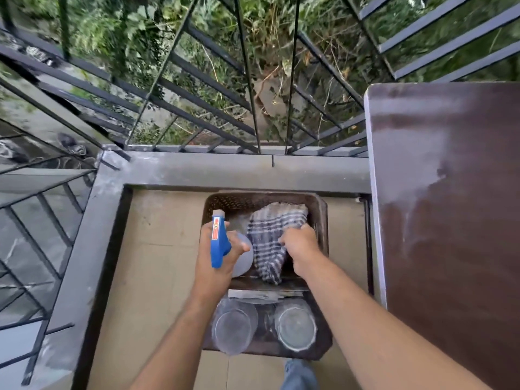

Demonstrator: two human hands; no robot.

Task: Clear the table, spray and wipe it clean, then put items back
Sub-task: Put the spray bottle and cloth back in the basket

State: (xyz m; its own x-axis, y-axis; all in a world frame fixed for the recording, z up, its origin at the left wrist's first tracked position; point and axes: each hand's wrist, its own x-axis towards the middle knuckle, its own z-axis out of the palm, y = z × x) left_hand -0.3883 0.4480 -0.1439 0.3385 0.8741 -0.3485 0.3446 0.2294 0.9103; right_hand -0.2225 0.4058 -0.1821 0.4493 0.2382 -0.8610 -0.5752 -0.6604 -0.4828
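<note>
My left hand (pixel 218 260) grips a spray bottle (pixel 220 243) with a blue trigger head and a clear body, held over the brown perforated basket (pixel 320 215) on the floor. My right hand (pixel 302 243) is closed on a blue-and-white checked cloth (pixel 270 235) that lies in the same basket. The dark brown table (pixel 450 192) stands at the right, with pale streaks across its bare top. Two clear glass vessels (pixel 233 327) (pixel 295 325) sit side by side on a dark tray (pixel 323 347) just below the basket.
A grey concrete ledge (pixel 225 170) and a dark metal railing (pixel 197 108) border the tiled balcony floor (pixel 157 263), with greenery beyond. Folded paper (pixel 261 294) lies between basket and tray. My blue-jeaned knee (pixel 298 375) shows at the bottom.
</note>
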